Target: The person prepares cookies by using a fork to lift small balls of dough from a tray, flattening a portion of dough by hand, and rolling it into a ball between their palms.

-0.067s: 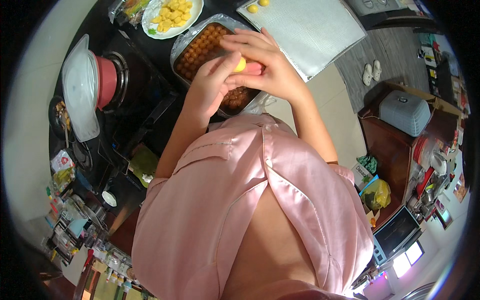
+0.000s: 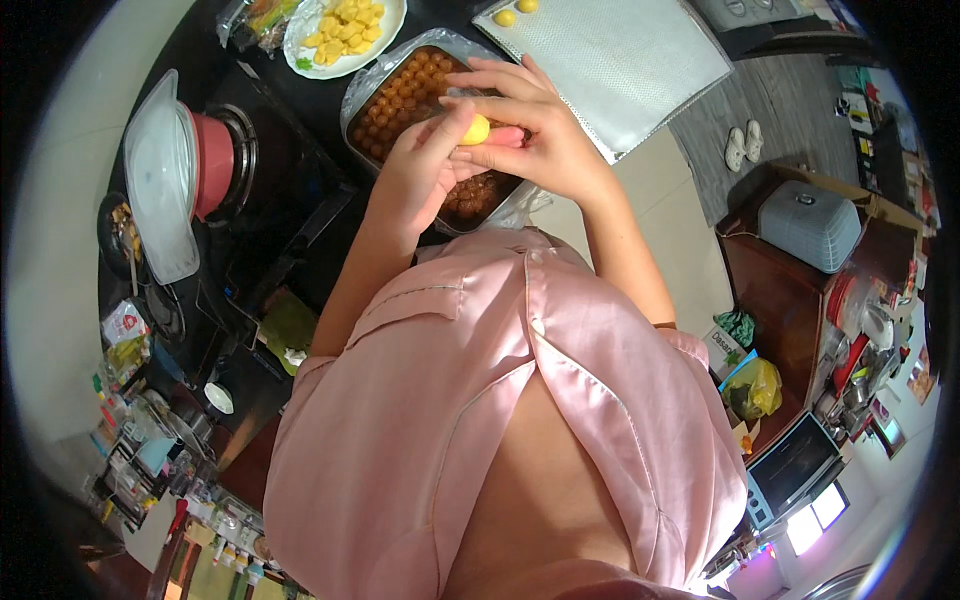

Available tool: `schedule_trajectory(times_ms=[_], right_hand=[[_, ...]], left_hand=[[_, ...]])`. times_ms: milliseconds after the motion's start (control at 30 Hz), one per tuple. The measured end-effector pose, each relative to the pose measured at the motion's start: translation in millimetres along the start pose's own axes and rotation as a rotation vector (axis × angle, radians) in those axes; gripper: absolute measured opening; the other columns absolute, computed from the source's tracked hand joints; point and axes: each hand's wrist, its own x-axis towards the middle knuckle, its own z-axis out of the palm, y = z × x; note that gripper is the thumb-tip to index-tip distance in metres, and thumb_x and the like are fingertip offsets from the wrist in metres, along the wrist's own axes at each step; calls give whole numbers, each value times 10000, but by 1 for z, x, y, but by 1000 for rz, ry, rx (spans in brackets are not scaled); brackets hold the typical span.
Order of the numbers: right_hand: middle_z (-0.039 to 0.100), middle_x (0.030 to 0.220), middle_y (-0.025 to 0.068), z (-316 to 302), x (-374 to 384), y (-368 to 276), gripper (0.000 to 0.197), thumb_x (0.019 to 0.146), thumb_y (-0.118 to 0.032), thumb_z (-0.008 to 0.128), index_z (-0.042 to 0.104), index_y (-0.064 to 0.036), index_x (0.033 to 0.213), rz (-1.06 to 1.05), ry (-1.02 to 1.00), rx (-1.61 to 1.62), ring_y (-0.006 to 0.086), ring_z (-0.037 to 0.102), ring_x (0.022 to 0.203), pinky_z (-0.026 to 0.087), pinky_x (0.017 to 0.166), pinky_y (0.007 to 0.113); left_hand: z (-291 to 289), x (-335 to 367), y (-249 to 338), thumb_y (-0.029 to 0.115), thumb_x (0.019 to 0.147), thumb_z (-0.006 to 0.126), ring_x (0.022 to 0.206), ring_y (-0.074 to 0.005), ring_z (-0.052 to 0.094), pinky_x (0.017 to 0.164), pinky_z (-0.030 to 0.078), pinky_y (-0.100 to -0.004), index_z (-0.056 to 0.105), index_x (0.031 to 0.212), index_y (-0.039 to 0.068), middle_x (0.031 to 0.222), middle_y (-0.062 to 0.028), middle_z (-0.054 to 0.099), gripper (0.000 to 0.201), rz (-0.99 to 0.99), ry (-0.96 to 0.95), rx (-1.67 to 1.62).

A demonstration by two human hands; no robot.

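We see both hands meeting above a foil-lined tray (image 2: 362,88) of brown balls: the left hand (image 2: 425,175) and right hand (image 2: 540,135) together pinch a small yellow dough ball (image 2: 476,130) between their fingertips

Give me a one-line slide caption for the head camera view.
Both hands, left hand and right hand, pinch a small yellow dough ball above a foil-lined tray of brown balls.

Wearer: pink satin shirt (image 2: 470,400), glossy, short-sleeved, w/ notched collar and stitched seams along the front edges. Front placket hangs open lower down. Both forearms bare; left hand (image 2: 415,180) and right hand (image 2: 545,140) ungloved, no rings/watch visible.
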Motion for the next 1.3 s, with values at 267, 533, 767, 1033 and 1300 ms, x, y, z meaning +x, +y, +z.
schedule_trajectory(times_ms=[267, 533, 767, 1033, 1300], right_hand=[[532, 1340, 132, 1, 14, -9, 610, 737, -296, 738, 572, -82, 1283, 0, 55, 222, 348, 434, 1292, 226, 1093, 569], [435, 1405, 199, 52, 24, -47, 689, 789, -523, 621, 521, -122, 1340, -254, -98, -276, 387, 330, 1354, 167, 1105, 596], [435, 1396, 229, 31, 24, -41, 676, 832, -530, 568, 506, -100, 1349, -143, -111, -534, 419, 284, 1373, 150, 1104, 616], [350, 1470, 214, 22, 32, -31, 665, 878, -545, 515, 453, -131, 1395, -2, -109, -587, 423, 231, 1398, 143, 1106, 615], [370, 1449, 230, 20, 43, -31, 710, 837, -577, 552, 463, -143, 1392, 18, -108, -615, 415, 265, 1386, 130, 1105, 625]], left_hand=[[-3, 12, -14, 431, 1000, 401, 1263, -296, 474, 1067, 386, -419, 389, 1370, -32, 1390, -172, 438, 593, 9, 50, -114], [32, 33, -10, 643, 945, 203, 1445, -387, 94, 1178, 87, -460, 88, 1518, 85, 1542, -262, 116, 808, 83, -121, -495], [-14, 54, -42, 695, 905, 286, 1438, -385, 138, 1163, 146, -491, 112, 1516, 101, 1546, -265, 94, 870, 284, -257, -189], [24, 34, -18, 640, 925, 325, 1425, -407, 162, 1155, 158, -505, 157, 1508, 115, 1549, -245, 112, 802, 263, -166, -518], [10, 39, -28, 658, 932, 252, 1433, -403, 134, 1160, 112, -525, 144, 1510, 103, 1546, -246, 126, 808, 137, -339, -809]])
